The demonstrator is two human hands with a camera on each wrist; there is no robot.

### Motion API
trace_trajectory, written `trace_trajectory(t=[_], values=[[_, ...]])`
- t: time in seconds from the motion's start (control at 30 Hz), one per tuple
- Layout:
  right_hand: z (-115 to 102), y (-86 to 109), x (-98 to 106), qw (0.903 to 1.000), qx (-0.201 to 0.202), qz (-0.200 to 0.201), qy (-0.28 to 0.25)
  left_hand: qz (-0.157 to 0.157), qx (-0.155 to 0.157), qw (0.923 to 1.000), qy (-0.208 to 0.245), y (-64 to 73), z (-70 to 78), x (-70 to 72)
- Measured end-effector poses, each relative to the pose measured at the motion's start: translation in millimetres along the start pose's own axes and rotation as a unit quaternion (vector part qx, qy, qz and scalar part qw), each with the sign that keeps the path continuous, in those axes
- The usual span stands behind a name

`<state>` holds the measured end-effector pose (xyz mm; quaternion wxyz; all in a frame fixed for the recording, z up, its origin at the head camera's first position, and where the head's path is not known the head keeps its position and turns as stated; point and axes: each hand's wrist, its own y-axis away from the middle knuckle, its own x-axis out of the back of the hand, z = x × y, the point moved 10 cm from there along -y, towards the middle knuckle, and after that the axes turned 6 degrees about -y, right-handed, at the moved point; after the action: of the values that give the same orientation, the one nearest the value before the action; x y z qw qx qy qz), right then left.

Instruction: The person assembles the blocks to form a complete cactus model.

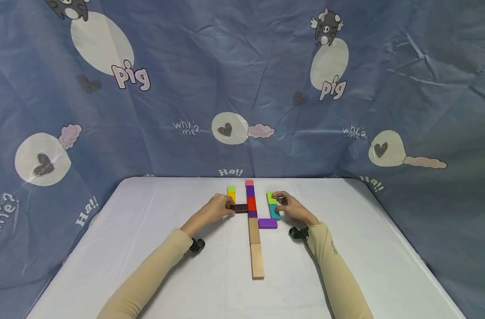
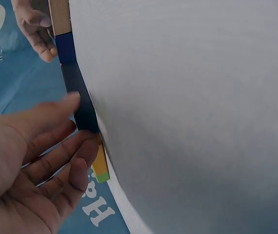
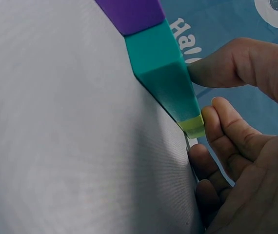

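Note:
My left hand (image 1: 220,207) is at the left end of a dark brown block (image 1: 240,208), thumb and fingertips about it. In the left wrist view the thumb overlaps this block (image 2: 84,102) and looks blurred; the fingertips meet its end. My right hand (image 1: 292,208) lies beside a teal block (image 1: 274,212) and a lime green block (image 1: 271,198). Seen from the right wrist, the thumb touches the side of the teal block (image 3: 161,68), while loosely bent fingers are near the green block (image 3: 192,127). A purple block (image 1: 268,223) sits just in front of the teal one.
A column of flat blocks runs up the middle: two wooden blocks (image 1: 256,261), then purple, a red block (image 1: 252,204), purple, and a pink block (image 1: 249,182). Beyond the left hand are a yellow block (image 1: 232,195) and a green block (image 1: 231,188). All lie on a white table (image 1: 166,288).

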<state>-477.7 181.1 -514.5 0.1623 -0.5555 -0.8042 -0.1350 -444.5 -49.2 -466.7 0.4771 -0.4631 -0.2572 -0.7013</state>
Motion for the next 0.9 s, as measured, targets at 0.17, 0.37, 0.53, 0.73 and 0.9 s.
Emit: trace_trajectory(t=[0.17, 0.37, 0.53, 0.73, 0.9], values=[[-2.0, -0.8, 0.5, 1.0, -0.001, 0.004, 0.002, 0.001, -0.006, 1.0, 0.001, -1.3, -0.7, 0.6], [0.2, -1.6, -0.1, 1.0, -0.003, 0.001, 0.006, 0.005, -0.007, 1.0, -0.003, -1.7, -2.1, 0.4], [1.1, -2.5, -1.2, 1.0, 0.0, -0.002, 0.005, 0.013, -0.008, 0.9999, -0.001, -1.9, -2.9, -0.1], [0.7, -2.1, -1.1, 1.0, 0.004, 0.001, 0.0, 0.013, -0.009, 0.9999, 0.004, -0.9, -2.7, -0.2], [2.8, -1.2, 2.7, 0.9995, 0.002, 0.019, -0.025, 0.007, -0.007, 0.9998, 0.018, 1.5, -2.5, -0.5]])
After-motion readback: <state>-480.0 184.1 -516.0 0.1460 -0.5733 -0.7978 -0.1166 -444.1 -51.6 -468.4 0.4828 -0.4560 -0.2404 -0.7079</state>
